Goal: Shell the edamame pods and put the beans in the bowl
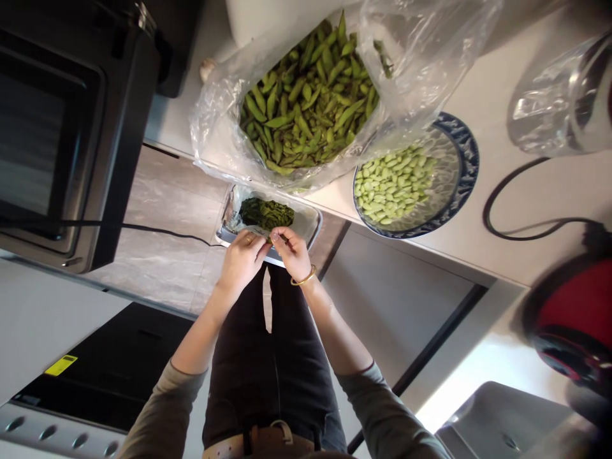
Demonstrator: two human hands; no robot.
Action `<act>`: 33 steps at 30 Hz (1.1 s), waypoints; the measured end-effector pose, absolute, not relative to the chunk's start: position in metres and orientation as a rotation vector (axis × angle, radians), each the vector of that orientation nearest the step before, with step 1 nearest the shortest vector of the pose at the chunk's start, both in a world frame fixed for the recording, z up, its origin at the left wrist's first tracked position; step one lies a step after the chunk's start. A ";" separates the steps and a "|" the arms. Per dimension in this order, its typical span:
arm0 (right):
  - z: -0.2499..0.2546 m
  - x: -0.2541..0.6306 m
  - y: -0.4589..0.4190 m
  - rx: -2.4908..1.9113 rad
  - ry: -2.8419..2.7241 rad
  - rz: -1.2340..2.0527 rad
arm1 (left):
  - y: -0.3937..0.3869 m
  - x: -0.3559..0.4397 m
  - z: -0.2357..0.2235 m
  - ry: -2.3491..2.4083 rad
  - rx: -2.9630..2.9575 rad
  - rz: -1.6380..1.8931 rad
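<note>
My left hand [243, 256] and my right hand [292, 255] meet above a lined waste bin [314, 223] on the floor. Both sets of fingers are pinched together on a small green edamame pod [269, 240], mostly covered by the fingertips. Dark green empty pods [265, 212] lie in the bin just beyond my hands. On the counter ahead, a clear plastic bag [217, 127] gapes around a heap of edamame pods [310, 102]. To its right, a blue-rimmed plate [471, 150] holds pale green shelled beans [394, 185].
A black oven [52, 140] stands at the left, its cord [143, 226] hanging across the gap. Below it is a black cooktop [109, 363]. A red and black appliance [574, 312] and a clear plastic container [540, 121] occupy the right. The counter edge [335, 209] runs before me.
</note>
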State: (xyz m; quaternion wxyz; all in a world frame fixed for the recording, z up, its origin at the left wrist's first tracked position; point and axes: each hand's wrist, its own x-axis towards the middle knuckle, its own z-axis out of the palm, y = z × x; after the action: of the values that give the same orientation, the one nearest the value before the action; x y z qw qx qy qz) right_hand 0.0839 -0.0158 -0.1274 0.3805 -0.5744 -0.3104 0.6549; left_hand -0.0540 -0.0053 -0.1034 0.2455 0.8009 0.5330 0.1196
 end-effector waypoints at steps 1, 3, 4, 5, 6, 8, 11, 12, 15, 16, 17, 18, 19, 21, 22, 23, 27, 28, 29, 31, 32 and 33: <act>-0.128 0.084 -0.016 -1.470 -0.809 1.668 | -0.005 -0.054 -0.104 1.439 2.172 0.341; -0.130 0.084 -0.018 -1.472 -0.842 1.657 | -0.005 -0.054 -0.105 1.421 2.151 0.369; -0.130 0.085 -0.018 -1.468 -0.856 1.654 | -0.006 -0.053 -0.105 1.417 2.149 0.377; -0.131 0.085 -0.018 -1.466 -0.867 1.652 | -0.007 -0.051 -0.105 1.419 2.156 0.380; -0.130 0.086 -0.017 -1.466 -0.876 1.654 | -0.009 -0.050 -0.105 1.424 2.170 0.376; -0.129 0.087 -0.016 -1.481 -0.888 1.654 | -0.012 -0.046 -0.104 1.442 2.212 0.364; -0.124 0.088 -0.014 -1.541 -0.871 1.618 | -0.016 -0.043 -0.104 1.472 2.273 0.344; -0.123 0.088 -0.015 -1.564 -0.851 1.603 | -0.017 -0.043 -0.105 1.474 2.282 0.342; -0.119 0.084 -0.017 -1.604 -0.742 1.576 | -0.018 -0.044 -0.106 1.446 2.282 0.361; -0.118 0.082 -0.018 -1.606 -0.695 1.571 | -0.017 -0.044 -0.106 1.431 2.274 0.373; -0.117 0.080 -0.020 -1.606 -0.648 1.567 | -0.017 -0.044 -0.107 1.420 2.262 0.389; -0.117 0.078 -0.021 -1.602 -0.603 1.564 | -0.017 -0.045 -0.107 1.415 2.245 0.407; -0.117 0.076 -0.021 -1.595 -0.562 1.566 | -0.017 -0.045 -0.107 1.415 2.224 0.427; -0.118 0.075 -0.022 -1.559 -0.490 1.598 | -0.018 -0.044 -0.107 1.426 2.181 0.468; -0.118 0.075 -0.022 -1.525 -0.455 1.631 | -0.018 -0.044 -0.107 1.431 2.163 0.485; -0.119 0.075 -0.021 -1.482 -0.419 1.671 | -0.018 -0.044 -0.106 1.435 2.148 0.502; -0.123 0.082 -0.018 -1.308 -0.271 1.803 | -0.015 -0.043 -0.103 1.450 2.051 0.581; -0.123 0.085 -0.017 -1.273 -0.235 1.827 | -0.014 -0.043 -0.102 1.459 2.018 0.603; -0.122 0.088 -0.016 -1.239 -0.199 1.855 | -0.012 -0.043 -0.101 1.471 1.989 0.619; -0.120 0.093 -0.015 -1.160 -0.124 1.930 | -0.009 -0.045 -0.100 1.504 1.955 0.632; -0.118 0.096 -0.014 -1.114 -0.086 1.969 | -0.007 -0.047 -0.100 1.527 1.951 0.626; -0.115 0.099 -0.013 -1.070 -0.052 2.000 | -0.005 -0.049 -0.100 1.551 1.958 0.610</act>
State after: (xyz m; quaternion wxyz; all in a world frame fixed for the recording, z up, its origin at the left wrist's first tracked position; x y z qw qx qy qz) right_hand 0.0988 -0.0127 -0.1150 0.4228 -0.4273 -0.0208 0.7989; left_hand -0.0489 -0.0054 -0.1003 0.2812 0.7307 0.5790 0.2277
